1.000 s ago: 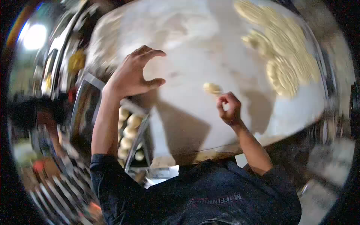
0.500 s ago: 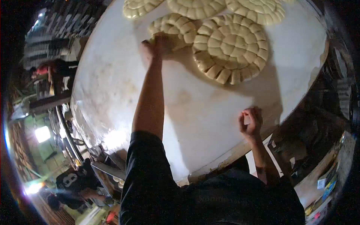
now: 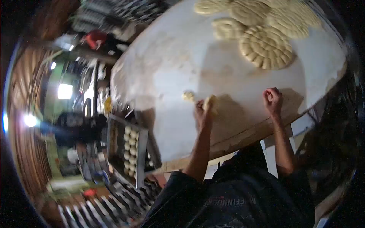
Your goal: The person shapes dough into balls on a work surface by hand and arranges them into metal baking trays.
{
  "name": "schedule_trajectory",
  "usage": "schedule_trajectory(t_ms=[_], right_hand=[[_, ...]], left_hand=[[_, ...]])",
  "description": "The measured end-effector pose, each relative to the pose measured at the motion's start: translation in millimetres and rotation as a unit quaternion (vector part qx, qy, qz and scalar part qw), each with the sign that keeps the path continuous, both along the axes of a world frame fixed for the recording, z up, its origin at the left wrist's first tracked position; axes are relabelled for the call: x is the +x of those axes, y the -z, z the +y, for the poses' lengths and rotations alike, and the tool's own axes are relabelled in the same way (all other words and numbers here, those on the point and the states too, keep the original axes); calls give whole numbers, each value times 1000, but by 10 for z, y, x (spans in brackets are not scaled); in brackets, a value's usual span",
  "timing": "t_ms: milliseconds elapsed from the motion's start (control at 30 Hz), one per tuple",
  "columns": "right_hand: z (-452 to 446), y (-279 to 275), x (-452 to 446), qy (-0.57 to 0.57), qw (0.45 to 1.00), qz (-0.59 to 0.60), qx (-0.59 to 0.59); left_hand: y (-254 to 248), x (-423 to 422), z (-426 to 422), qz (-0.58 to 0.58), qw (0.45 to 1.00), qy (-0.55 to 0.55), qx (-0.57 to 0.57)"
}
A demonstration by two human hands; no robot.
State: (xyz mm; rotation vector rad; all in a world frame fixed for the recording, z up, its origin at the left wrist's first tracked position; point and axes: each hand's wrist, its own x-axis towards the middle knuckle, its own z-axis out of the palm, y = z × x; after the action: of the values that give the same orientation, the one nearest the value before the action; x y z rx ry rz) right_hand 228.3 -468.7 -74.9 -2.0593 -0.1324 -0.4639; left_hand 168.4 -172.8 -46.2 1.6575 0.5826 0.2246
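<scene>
My left hand [image 3: 200, 110] is low over the near part of the white table [image 3: 171, 76], closed around a pale strip of dough [image 3: 210, 103]. Just left of it, a small lump of dough [image 3: 188, 96] lies on the tabletop. My right hand [image 3: 273, 99] hovers near the table's right front edge, fingers curled into a loose fist with nothing visible in them. At the far right of the table sits a big round of dough pieces [image 3: 266, 47] arranged in rings. A smaller coil of dough [image 3: 227, 29] is beside it.
More dough rounds [image 3: 249, 11] crowd the back right of the table. A metal tray [image 3: 141, 159] with rows of dough balls [image 3: 130, 148] stands at the left edge. Two people are beyond, one in dark clothes [image 3: 78, 127], another in a red top [image 3: 95, 38].
My left hand has drawn back from the smaller coil toward the near edge, now with dough in it. The view has swung left, bringing in the tray. My right hand stays curled.
</scene>
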Motion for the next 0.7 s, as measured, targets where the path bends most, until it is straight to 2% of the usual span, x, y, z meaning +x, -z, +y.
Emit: schedule_trajectory(t_ms=[33,67,100,133,167,233,267,300,333,367,400,433,467,500,567,600,633,667,700], right_hand=[[105,-20,-62,-85,991,96,45],[259,-58,-177,-166,963,198,81],[484,-115,-406,-322,910,183,186],[722,-66,-727,-396,862,180,262],[960,-11,-1045,-466,798,187,333],[1331,-197,-1361,-483,769,196,371],[1465,-611,-1441,-437,809,195,342],[1518,-913,-1477,-388,844,193,315],[1498,-1045,-1454,-410,827,222,314],[1462,-1146,-1417,-428,810,251,312],[1435,-1226,-1379,-431,834,226,259],[1403,-1289,-1314,-450,825,222,259],[1377,-1365,-1278,-411,826,247,297],[1359,-1393,-1234,-371,822,272,336],[1289,-1137,-1014,-291,840,238,392],[1282,-1185,-1015,-227,855,239,399],[1210,-1070,-937,-230,856,242,394],[1092,-865,-768,-140,881,221,394],[980,-676,-588,-49,897,197,392]], left_hand=[[-9,-285,23,33,999,-1,-6],[-209,-631,-20,-30,993,6,-114],[-6,-921,-5,-87,981,12,-171],[170,-1098,37,-146,963,24,-226],[-8,-1221,47,-169,959,15,-225],[-593,-1390,-11,-187,951,203,-141],[-806,-1404,53,-216,947,196,-134],[-996,-1425,117,-185,963,194,14],[-1148,-1476,175,-142,960,180,158],[-1274,-1539,241,-157,960,166,159],[-1381,-1598,322,-137,957,234,108],[-1466,-1633,395,-117,944,302,59],[-1519,-1658,450,-137,931,317,115],[-1495,-1696,480,-109,939,295,139],[-1142,-1688,538,-166,950,219,148],[-1031,-1681,543,-172,951,212,144],[-934,-1704,564,-88,974,146,148],[-812,-1723,597,0,985,81,151],[-567,-1746,634,0,985,78,152]])
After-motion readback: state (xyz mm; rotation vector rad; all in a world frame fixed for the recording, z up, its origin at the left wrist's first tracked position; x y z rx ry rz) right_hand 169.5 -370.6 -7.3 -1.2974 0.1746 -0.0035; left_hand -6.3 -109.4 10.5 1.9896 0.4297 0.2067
